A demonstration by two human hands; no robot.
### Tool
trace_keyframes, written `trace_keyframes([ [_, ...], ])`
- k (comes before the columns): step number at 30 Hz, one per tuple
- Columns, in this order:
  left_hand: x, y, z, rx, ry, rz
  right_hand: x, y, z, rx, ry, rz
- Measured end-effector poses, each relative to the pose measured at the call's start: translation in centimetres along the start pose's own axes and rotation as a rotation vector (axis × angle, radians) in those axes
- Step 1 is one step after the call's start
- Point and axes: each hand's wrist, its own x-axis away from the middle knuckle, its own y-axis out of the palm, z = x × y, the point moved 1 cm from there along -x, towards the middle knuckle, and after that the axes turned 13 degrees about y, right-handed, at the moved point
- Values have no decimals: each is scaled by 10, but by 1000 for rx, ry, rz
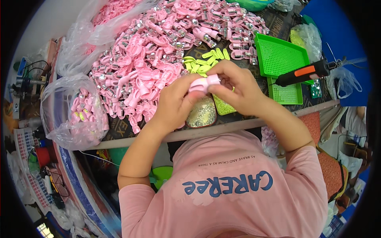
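Between my two hands I grip a small pink plastic part (200, 84) just above the near side of the table. My left hand (174, 99) pinches its left end with thumb and fingers. The fingers of my right hand (240, 89) close around its paler right end. Beneath the hands stand a tin of small metal rings (201, 114) and a green tray of tiny yellow-green pieces (223, 106), both partly covered. Several long yellow-green plastic pieces (206, 61) lie just beyond my fingers.
A large heap of pink parts (147, 59) spreads over the dark table. At left sits a clear bag of pink pieces (81, 115). Green perforated baskets (281, 53) stand at right, with a black-and-orange electric screwdriver (303, 74) on a coil spring over them.
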Motion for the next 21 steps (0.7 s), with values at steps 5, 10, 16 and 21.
trace_keyframes([
  [5, 15, 27, -43, 986, -505, -122, -22, -4, 30, -152, 317, -258],
  [10, 24, 34, -51, 1214, -445, 299, -49, -23, 65, 273, 131, 376],
  [16, 33, 21, -61, 1337, -461, 612, -75, 24, 75, 501, -119, 176],
  [21, 41, 23, -38, 1238, -491, 511, -87, 47, 59, 592, -169, 164],
])
